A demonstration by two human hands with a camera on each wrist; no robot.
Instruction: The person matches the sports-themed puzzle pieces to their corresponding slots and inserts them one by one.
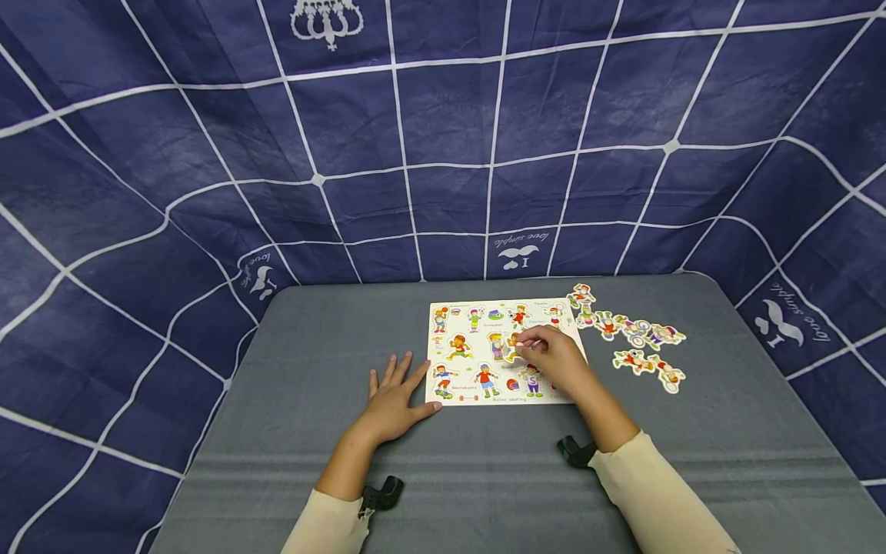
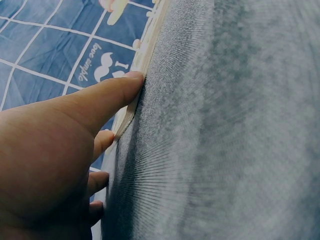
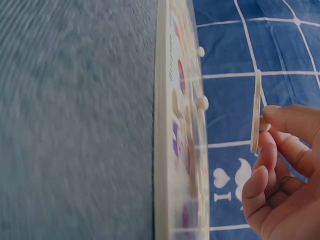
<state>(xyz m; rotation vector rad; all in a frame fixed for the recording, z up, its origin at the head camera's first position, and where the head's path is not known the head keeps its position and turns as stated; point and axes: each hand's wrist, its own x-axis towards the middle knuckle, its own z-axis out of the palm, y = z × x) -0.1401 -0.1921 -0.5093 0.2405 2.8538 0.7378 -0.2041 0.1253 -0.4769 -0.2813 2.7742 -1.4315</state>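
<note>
A white puzzle board (image 1: 462,369) printed with cartoon sports figures lies flat on the grey table (image 1: 484,477). My left hand (image 1: 392,398) rests flat on the table, fingers spread, its thumb (image 2: 107,97) touching the board's left edge (image 2: 142,65). My right hand (image 1: 557,358) hovers over the board's right half and pinches a thin flat puzzle piece (image 3: 256,111) by its small knob, lifted a little above the board (image 3: 165,130). Several loose cut-out figure pieces (image 1: 633,338) lie on the table to the right of the board.
A dark blue cloth with a white grid (image 1: 443,154) walls in the table at the back and both sides. Small knobs (image 3: 202,103) stick up from pieces seated in the board. Bare grey table lies in front of the board and at the far left.
</note>
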